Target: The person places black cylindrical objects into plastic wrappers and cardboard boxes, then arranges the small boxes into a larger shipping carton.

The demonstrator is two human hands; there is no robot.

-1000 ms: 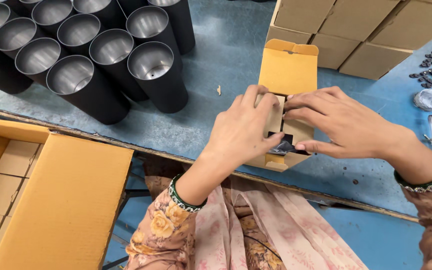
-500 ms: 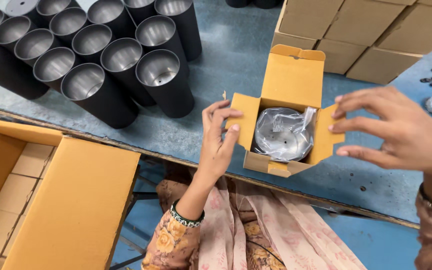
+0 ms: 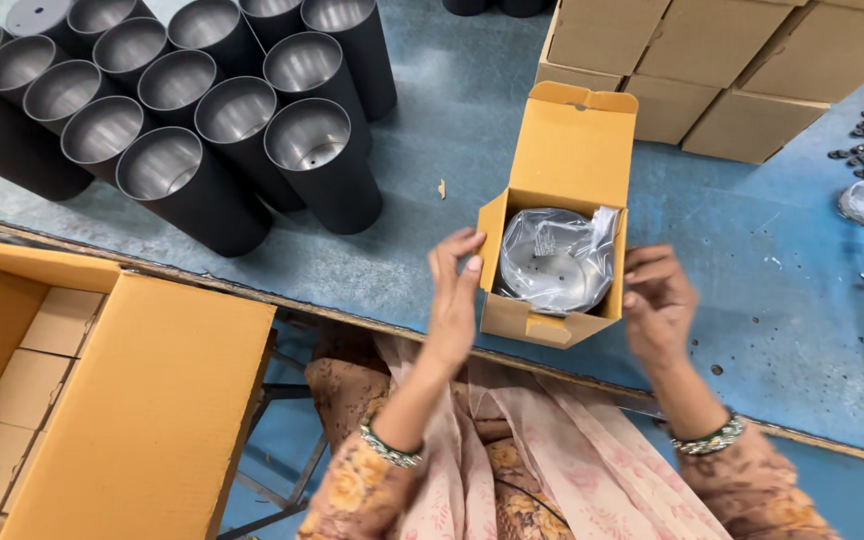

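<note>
Cardboard box [image 3: 560,250], light, holds a slippery plastic-wrapped metal piece [image 3: 552,262]; left hand [image 3: 454,300] and right hand [image 3: 657,305] flank it, each grip spread; best held by its sidewalls.

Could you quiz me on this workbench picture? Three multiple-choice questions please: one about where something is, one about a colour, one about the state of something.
1. Where do the black cylinders stand, seen from the head camera?
A. upper left of the table
B. inside the big carton
C. on the floor

2. What colour is the table top?
A. red
B. blue
C. white

3. How is the small cardboard box?
A. taped shut
B. crushed flat
C. open, flaps up

Answers: 1 A, they cluster on the table's upper left. 2 B, the bare surface is blue. 3 C, its lid stands up between the left hand and right hand, showing a plastic-wrapped metal part.
</note>
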